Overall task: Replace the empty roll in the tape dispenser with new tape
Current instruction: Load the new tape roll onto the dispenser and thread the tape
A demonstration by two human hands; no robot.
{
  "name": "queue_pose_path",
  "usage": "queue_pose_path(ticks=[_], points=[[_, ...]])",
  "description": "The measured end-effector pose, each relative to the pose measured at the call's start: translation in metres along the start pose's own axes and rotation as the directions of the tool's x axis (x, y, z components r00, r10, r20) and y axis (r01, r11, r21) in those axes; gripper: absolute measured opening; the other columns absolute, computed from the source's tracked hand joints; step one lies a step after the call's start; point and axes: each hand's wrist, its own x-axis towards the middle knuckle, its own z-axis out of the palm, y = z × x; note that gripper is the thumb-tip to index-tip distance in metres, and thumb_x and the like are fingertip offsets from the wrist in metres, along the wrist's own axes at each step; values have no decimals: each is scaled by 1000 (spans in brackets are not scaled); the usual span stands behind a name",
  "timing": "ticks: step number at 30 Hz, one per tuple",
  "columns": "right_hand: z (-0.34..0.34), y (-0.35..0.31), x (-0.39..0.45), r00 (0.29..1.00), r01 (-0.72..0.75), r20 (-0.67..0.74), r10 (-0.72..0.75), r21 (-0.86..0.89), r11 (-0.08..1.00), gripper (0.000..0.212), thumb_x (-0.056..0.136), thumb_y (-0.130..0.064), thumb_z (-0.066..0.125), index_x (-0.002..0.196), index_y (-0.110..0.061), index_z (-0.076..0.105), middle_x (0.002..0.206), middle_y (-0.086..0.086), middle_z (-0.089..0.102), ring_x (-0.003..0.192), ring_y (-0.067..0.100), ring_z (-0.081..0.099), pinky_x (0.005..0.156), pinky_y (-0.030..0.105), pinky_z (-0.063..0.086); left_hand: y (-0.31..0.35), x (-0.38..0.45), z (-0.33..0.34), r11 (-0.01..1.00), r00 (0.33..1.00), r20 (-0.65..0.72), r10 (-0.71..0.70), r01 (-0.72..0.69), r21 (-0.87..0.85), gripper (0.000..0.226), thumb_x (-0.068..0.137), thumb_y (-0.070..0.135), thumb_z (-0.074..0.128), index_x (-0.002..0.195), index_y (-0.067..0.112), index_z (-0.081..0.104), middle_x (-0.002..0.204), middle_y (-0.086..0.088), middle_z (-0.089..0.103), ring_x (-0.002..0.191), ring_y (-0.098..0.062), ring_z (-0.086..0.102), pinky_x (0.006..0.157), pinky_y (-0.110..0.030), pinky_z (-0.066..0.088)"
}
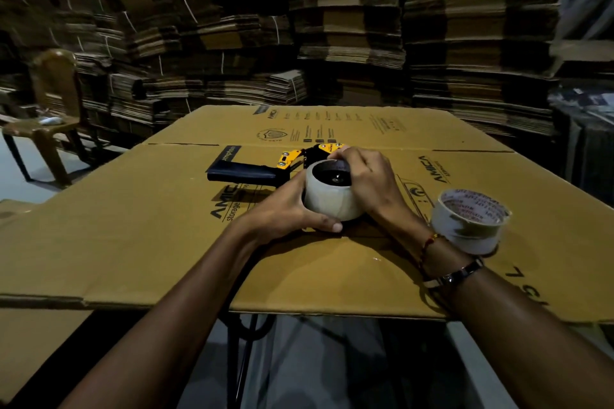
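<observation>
Two hands, left hand [285,209] and right hand [362,176], are curled around the new tape [332,197], seated on the tape dispenser [265,169] mid-bench; threading is judged outstanding.

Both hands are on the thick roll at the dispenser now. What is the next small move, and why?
Probably press the thick tape roll fully down onto the dispenser hub. The left hand cups the roll's side, the right hand grips its top edge, and it already sits over the dispenser. The thin printed roll lies apart, near the right wrist.
</observation>
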Motion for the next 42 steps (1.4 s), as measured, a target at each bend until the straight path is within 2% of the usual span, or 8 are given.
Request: queue_pose_path(ticks=[5,10,14,21,28,33,36,42], points=[[-2,4,-2,999,32,29,-34,42,999,42,92,-41,40,93,-19,75,100,-3,74,97,18,67,84,48,54,0,0,0,1000,1000,-8,19,-19,21,80,65,0,88,118,45,47,124,16,57,106,12,57,81,-6,47],[2,5,-1,1000,2,-9,-2,-1,1000,45,89,-43,37,92,-20,75,99,-2,73,94,18,66,80,46,54,-1,-1,-3,998,998,-29,-62,62,1,93,61,11,93,136,33,43,130,8,56,120,-11,54,90,-19,49],[-2,5,-1,998,52,27,-52,13,999,44,91,-42,39,96,-17,75,102,-1,73,95,17,66,82,44,55,0,-1,-1,999,999,-20,-33,34,16,92,63,6,91,134,36,41,127,12,55,117,-4,54,82,-8,50],[0,3,1,999,-43,28,44,-27,999,49,88,-48,34,92,-21,74,97,1,72,89,18,65,75,44,55,-1,0,-1,999,999,-40,-33,34,9,88,63,10,91,126,45,40,129,11,51,117,-5,53,87,-18,51],[-3,7,0,999,7,46,-8,25,1000,41,90,-39,42,92,-18,77,101,-2,74,96,17,67,83,40,54,-1,0,2,997,998,-54,16,-12,74,92,64,11,91,134,36,37,127,17,51,116,3,51,86,-7,48],[0,9,-1,999,32,30,-30,-62,998,41,91,-39,40,93,-18,75,98,-2,74,92,18,67,80,45,55,-5,2,0,997,999,-38,-2,5,77,99,60,15,94,140,30,39,132,8,54,122,-8,54,104,-29,49],[1,8,0,1000,1,28,1,-65,998,42,90,-41,40,87,-18,75,92,-2,74,87,19,67,76,48,56,-8,3,-1,996,999,-42,-8,12,85,104,54,27,95,142,32,40,133,6,56,122,-11,55,104,-35,50],[-5,3,-2,998,-4,60,4,1,1000,45,89,-41,40,91,-15,77,94,2,75,88,19,68,77,45,56,-8,4,4,982,993,-112,39,-18,188,95,59,27,95,133,39,36,132,10,51,122,-5,51,99,-24,47]])
